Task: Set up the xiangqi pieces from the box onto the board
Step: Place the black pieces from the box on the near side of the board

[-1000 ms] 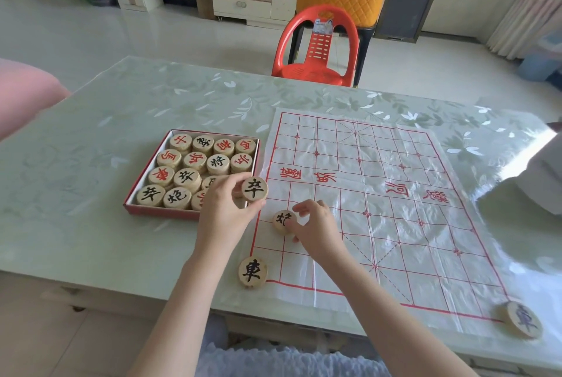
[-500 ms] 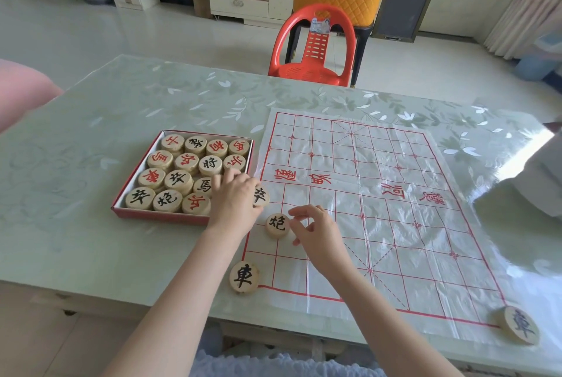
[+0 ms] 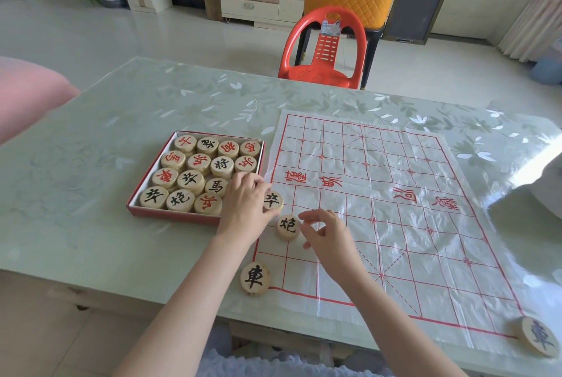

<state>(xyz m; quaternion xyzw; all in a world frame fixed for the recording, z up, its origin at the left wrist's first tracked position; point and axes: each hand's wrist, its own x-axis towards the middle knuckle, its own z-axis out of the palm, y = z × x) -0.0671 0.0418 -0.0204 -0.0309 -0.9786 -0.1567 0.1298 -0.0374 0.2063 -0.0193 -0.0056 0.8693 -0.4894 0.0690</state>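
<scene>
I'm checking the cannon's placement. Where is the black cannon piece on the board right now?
The cannon sits near the board's left edge, just left of the right hand's fingertips, below the soldier and above the corner chariot.

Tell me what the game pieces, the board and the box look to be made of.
Pieces, like the cannon piece: pale unvarnished wood, judging by the matte tan faces with painted characters. Board: thin clear plastic sheet, glossy and creased, printed in red. Box: probably cardboard, with thin red walls and a white inside.
</scene>
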